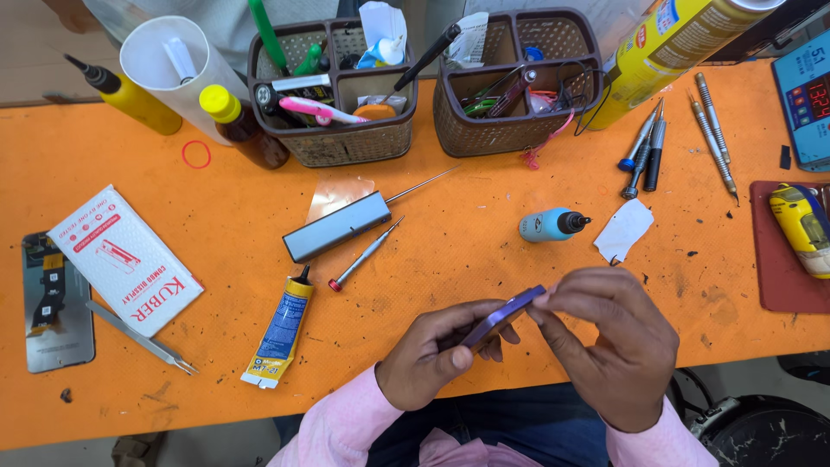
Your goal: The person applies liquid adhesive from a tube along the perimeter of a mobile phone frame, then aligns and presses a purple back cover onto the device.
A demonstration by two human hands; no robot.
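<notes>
Purple phone, seen edge-on, sits above the table's near edge, pinched between both hands. The left hand clasps its lower end, thumb on its face; the right hand grips the upper end with fingertips. Beyond lie a small blue bottle, a red-tipped screwdriver and a glue tube.
</notes>
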